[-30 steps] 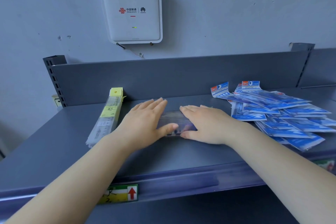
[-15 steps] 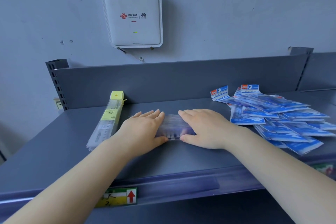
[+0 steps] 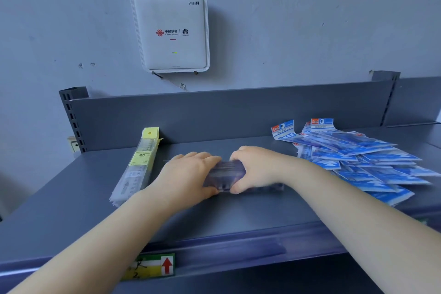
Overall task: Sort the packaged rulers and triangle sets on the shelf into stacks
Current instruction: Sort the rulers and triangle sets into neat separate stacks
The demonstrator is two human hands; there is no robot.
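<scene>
Grey plastered wall [image 3: 310, 19], scuffed, carries a white router [image 3: 171, 33]. Below it, grey metal shelf [image 3: 71, 198] with raised back panel. Blue packets [image 3: 372, 162] heaped loosely at right; yellow-labelled ruler stack [image 3: 137, 166] at left. Mid-shelf, left hand [image 3: 188, 174] and right hand [image 3: 257, 167] curl fingers round a clear ruler bundle [image 3: 225, 174].

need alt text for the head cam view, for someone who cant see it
Both hands, left hand and right hand, grip a clear packet stack at the middle of a grey shelf. A yellow-tagged ruler stack lies to the left, a loose pile of blue packets to the right, and a white router hangs on the wall above.
</scene>
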